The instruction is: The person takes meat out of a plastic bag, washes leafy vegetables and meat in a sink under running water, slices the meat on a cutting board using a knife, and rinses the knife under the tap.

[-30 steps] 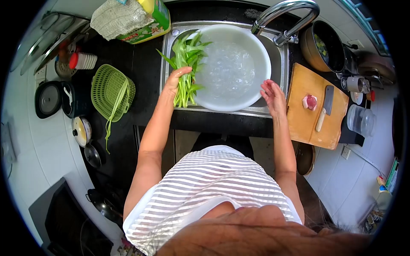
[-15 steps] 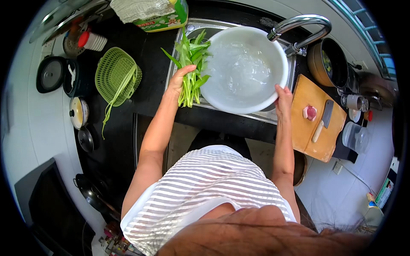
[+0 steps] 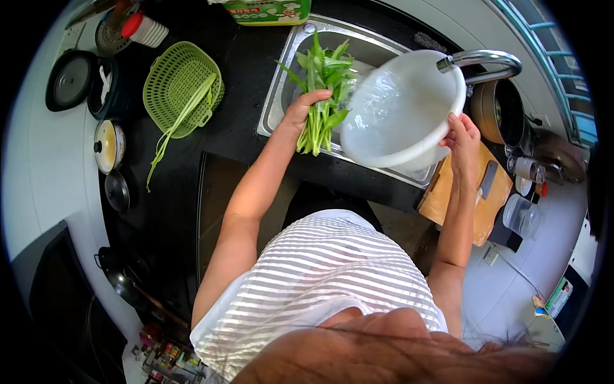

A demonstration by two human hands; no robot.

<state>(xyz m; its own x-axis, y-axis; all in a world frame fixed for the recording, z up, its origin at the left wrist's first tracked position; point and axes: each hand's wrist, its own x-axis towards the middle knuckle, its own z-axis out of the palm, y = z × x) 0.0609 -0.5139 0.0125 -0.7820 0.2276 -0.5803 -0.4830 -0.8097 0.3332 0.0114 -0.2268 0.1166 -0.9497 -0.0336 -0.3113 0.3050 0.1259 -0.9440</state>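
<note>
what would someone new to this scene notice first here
The eye would probably go first to the big white basin, tilted over the sink with water in its lower side and the right hand gripping its rim. Next comes the bright bunch of leafy greens in the left hand, just beside the basin. Off to the left, a green basket sits on the black counter with long pale stalks hanging over its edge.
</note>
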